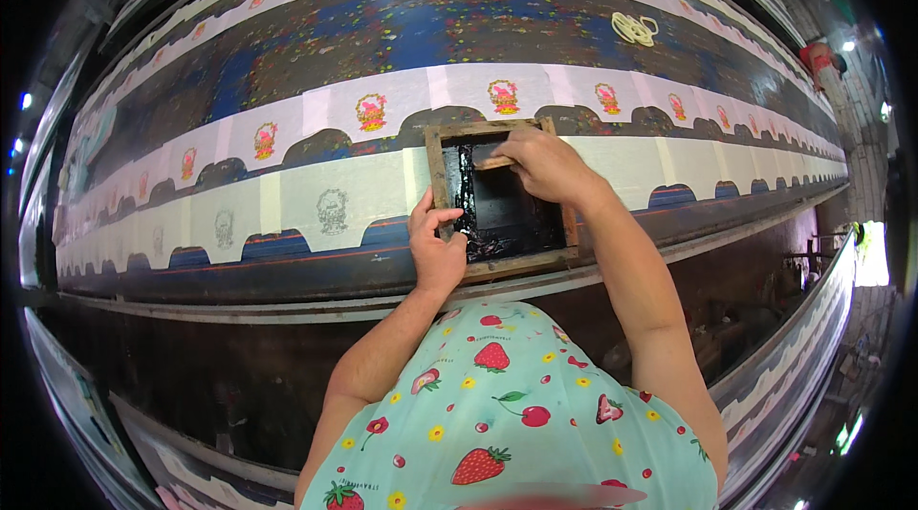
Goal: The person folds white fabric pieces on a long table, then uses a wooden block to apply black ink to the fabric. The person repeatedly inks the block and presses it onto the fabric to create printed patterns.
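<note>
A wooden-framed printing screen lies on a row of pale cloth pieces on the long table in front of me. Black ink streaks its dark mesh, thickest along the left side. My left hand grips the frame's left bar, with its thumb and index finger reaching over the inner edge. Near the far end of the frame, my right hand is closed around a wooden-edged squeegee. The squeegee's lower part cannot be made out against the dark mesh. Left of the frame, a cloth piece bears a black outline print.
Beyond the frame runs a row of cloths with pink and yellow prints. A coil of pale cord rests on the paint-spotted table. The table's raised edge is close to my body. Another person is at the far right.
</note>
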Available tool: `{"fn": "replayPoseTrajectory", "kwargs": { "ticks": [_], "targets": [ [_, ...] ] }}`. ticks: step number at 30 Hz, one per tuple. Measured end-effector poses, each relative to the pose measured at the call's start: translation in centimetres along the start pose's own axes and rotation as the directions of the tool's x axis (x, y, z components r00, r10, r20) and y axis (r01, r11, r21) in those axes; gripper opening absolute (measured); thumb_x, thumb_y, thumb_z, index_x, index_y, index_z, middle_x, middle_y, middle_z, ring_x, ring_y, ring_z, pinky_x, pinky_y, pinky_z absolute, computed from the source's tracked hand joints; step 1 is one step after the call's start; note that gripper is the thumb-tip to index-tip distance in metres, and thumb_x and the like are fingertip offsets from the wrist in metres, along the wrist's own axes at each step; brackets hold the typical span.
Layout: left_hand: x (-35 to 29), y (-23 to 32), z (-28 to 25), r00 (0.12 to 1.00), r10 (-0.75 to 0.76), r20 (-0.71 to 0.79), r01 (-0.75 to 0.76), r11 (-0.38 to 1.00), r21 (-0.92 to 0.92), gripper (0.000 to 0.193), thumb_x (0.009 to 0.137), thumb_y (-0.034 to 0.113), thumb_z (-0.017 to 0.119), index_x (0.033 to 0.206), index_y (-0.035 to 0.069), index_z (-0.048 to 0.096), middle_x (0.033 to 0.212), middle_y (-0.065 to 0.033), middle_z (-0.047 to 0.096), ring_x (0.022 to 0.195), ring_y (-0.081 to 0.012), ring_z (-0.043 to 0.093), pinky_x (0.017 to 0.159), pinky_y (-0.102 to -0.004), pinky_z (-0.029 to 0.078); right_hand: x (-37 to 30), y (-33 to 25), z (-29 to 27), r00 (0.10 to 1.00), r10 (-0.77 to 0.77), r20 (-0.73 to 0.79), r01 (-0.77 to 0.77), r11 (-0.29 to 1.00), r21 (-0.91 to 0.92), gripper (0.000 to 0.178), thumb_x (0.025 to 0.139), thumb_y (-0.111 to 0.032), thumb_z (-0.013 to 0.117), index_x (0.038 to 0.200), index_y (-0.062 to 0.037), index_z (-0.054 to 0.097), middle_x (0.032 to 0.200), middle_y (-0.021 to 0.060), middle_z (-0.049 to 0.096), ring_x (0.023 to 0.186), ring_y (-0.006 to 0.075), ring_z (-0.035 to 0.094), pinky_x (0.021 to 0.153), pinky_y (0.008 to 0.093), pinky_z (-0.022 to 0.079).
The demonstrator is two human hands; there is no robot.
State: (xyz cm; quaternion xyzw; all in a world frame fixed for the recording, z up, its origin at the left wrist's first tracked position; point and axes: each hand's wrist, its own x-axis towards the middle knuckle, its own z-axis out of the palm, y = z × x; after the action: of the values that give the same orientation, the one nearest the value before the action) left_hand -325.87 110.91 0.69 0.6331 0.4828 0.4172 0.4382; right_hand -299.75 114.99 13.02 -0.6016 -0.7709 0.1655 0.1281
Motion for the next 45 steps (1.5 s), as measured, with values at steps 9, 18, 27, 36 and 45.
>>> {"fn": "replayPoseTrajectory", "kwargs": {
  "ticks": [9, 18, 27, 36, 45],
  "targets": [
    [0.4, -2.1, 0.0, 0.998, -0.064, 0.008, 0.064, 0.966, -0.249, 0.034, 0.097, -0.008, 0.069, 0.127, 0.004, 0.079, 0.173, -0.026, 0.055, 0.161, -0.039, 0.053, 0.133, -0.0455, 0.039, 0.9, 1.8, 2.4, 0.988, -0.024, -0.155, 0.024, 1.0, -0.004, 0.037, 0.088, 0.007, 0.07, 0.121, -0.0039, 0.084, 0.118, 0.0192, 0.08, 0.121, 0.0418, 0.073, 0.106, 0.0531, 0.057],
    [0.2, -1.4, -0.2, 0.997, -0.072, 0.032, 0.078, 0.969, -0.236, 0.051, 0.099, -0.009, 0.067, 0.149, 0.002, 0.068, 0.178, -0.0248, 0.049, 0.161, -0.0349, 0.053, 0.131, -0.0441, 0.043, -7.0, -3.6, 5.2, 0.988, -0.03, -0.148, 0.016, 0.995, -0.094, 0.041, 0.08, 0.005, 0.075, 0.118, -0.007, 0.08, 0.117, 0.0132, 0.074, 0.111, 0.0384, 0.069, 0.095, 0.0498, 0.054],
    [0.1, -1.1, -0.1, 0.999, -0.03, 0.03, 0.032, 0.995, -0.09, 0.055, 0.089, -0.007, 0.077, 0.143, 0.007, 0.074, 0.175, -0.0269, 0.05, 0.164, -0.0419, 0.047, 0.135, -0.049, 0.038, -13.4, -8.6, 6.2, 0.99, 0.018, -0.142, -0.02, 1.0, -0.013, 0.042, 0.082, 0.002, 0.078, 0.124, -0.0022, 0.08, 0.122, 0.0141, 0.074, 0.116, 0.0368, 0.068, 0.103, 0.049, 0.054],
    [0.8, 0.0, 0.1, 0.999, -0.045, -0.007, 0.044, 0.996, -0.082, 0.05, 0.079, -0.013, 0.07, 0.125, 0.005, 0.081, 0.172, -0.0292, 0.055, 0.161, -0.0417, 0.053, 0.131, -0.0459, 0.043, -18.4, -5.1, 6.1, 0.833, 0.267, -0.484, -0.148, 0.951, 0.271, 0.041, 0.093, -0.016, 0.091, 0.131, -0.0051, 0.081, 0.14, 0.0179, 0.074, 0.136, 0.0395, 0.067, 0.117, 0.0487, 0.052],
    [-0.9, 5.0, 9.1, 0.987, 0.148, -0.057, -0.149, 0.988, -0.025, 0.042, 0.08, -0.012, 0.072, 0.117, 0.006, 0.081, 0.174, -0.0273, 0.054, 0.162, -0.0415, 0.052, 0.134, -0.0478, 0.039, -26.1, 3.8, 5.9, 0.719, 0.497, -0.486, -0.136, 0.786, 0.603, 0.034, 0.097, -0.007, 0.084, 0.13, -0.0041, 0.081, 0.14, 0.0168, 0.077, 0.14, 0.0374, 0.066, 0.122, 0.0482, 0.05]
  ]
}}
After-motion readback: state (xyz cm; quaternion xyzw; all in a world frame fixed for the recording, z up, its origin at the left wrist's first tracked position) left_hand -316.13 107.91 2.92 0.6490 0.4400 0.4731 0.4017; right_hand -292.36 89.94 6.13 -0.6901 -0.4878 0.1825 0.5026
